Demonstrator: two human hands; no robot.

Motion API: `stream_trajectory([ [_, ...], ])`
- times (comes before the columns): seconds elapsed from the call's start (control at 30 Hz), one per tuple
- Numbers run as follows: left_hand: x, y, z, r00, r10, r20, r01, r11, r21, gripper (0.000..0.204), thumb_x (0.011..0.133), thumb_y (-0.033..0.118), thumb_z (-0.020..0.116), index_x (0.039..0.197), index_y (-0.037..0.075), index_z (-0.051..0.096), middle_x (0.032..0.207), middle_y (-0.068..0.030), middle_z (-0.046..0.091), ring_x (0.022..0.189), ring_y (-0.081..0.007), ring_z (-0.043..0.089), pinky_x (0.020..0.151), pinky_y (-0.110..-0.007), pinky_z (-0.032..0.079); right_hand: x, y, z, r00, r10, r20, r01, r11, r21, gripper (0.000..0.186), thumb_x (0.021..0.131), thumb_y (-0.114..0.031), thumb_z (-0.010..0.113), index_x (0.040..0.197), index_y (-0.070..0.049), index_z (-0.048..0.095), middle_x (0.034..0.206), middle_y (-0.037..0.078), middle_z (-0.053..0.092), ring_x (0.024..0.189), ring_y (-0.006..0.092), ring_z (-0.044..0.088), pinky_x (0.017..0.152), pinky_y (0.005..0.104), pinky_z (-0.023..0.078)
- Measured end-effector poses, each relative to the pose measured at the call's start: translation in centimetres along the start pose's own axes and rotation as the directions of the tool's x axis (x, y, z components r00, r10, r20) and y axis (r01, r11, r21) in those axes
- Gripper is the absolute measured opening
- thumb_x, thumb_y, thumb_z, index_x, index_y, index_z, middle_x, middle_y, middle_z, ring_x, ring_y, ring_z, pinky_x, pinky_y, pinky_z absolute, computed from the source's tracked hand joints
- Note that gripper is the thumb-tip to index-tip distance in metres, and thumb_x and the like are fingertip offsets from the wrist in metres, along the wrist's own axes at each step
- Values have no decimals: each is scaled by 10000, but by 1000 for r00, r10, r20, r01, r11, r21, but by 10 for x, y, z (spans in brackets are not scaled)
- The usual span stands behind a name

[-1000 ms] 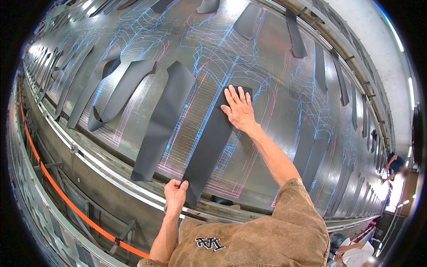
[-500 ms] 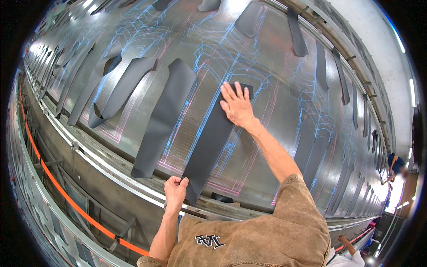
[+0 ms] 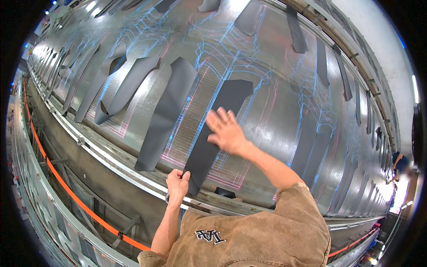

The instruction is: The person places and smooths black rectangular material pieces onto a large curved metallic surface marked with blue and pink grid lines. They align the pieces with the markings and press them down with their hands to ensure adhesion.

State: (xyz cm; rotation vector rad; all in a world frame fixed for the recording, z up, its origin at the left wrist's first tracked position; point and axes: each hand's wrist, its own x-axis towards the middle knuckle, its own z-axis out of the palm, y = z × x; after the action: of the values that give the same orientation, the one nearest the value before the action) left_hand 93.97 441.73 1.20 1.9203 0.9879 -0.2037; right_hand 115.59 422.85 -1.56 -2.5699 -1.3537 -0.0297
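A long dark grey fabric panel (image 3: 233, 95) lies flat on a metal table (image 3: 262, 118) marked with blue and pink pattern outlines. Its near corner is pinched by my left hand (image 3: 178, 184), thumb against curled fingers, at the table's front edge. Over the panel's middle is my right hand (image 3: 227, 135), palm down and fingers spread. Motion blurs its fingertips; whether it touches the fabric I cannot tell. To the left, a second grey panel (image 3: 168, 113) lies alongside, and beyond it sits a curled panel (image 3: 131, 84) with a folded-up end.
A small black piece (image 3: 225, 192) lies by the front edge, right of the held panel. Metal rails (image 3: 111, 162) run along that edge, with an orange tube (image 3: 80, 202) below. More grey panels (image 3: 305, 144) are spread rightward. Another person (image 3: 400, 162) stands at the far right.
My right hand has slid from the panel's far end back toward me, uncovering that end. My left hand keeps its pinch on the near corner. A co-worker's arm at lower right has left view.
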Motion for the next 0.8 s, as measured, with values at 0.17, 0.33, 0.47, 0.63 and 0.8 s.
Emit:
stream_trajectory([
  [0.17,-2,-2,5,996,75,-42,-72,995,73,255,832,180,758,786,-31,623,714,-196,667,694,-354,655,720,-443,504,-13,-31,11,1000,16,1,-16,999,46,813,924,-586,525,1521,-52,384,1608,135,331,1490,404,250,1215,592,172],
  [0.33,-2,-9,8,988,143,-63,-131,979,155,218,819,151,753,842,-14,612,789,-210,670,796,-418,650,767,-487,496,-82,-125,18,959,-263,104,222,928,297,864,858,-625,584,1528,-113,395,1615,72,331,1525,313,187,1236,562,120],
  [0.47,-7,-6,7,989,127,-82,-112,981,161,230,804,125,772,891,-4,603,838,-204,656,862,-424,647,800,-495,490,-75,-107,20,967,-255,13,248,952,181,807,890,-608,566,1518,-123,421,1617,42,332,1515,314,205,1232,551,148],
  [0.63,-34,19,15,795,588,-149,-343,638,689,147,829,102,723,932,56,628,894,-136,649,926,-351,655,910,-454,449,-74,-106,20,987,-155,32,149,979,138,725,948,-551,543,1535,-148,404,1623,43,316,1513,330,201,1231,555,138],
  [0.8,-26,-12,19,829,539,148,-453,493,743,97,869,100,629,857,60,717,871,-119,701,890,-317,673,999,-497,379,-94,-132,19,981,-189,34,185,977,103,704,881,-255,649,1538,-172,410,1631,47,299,1502,381,212,1219,582,150],
])
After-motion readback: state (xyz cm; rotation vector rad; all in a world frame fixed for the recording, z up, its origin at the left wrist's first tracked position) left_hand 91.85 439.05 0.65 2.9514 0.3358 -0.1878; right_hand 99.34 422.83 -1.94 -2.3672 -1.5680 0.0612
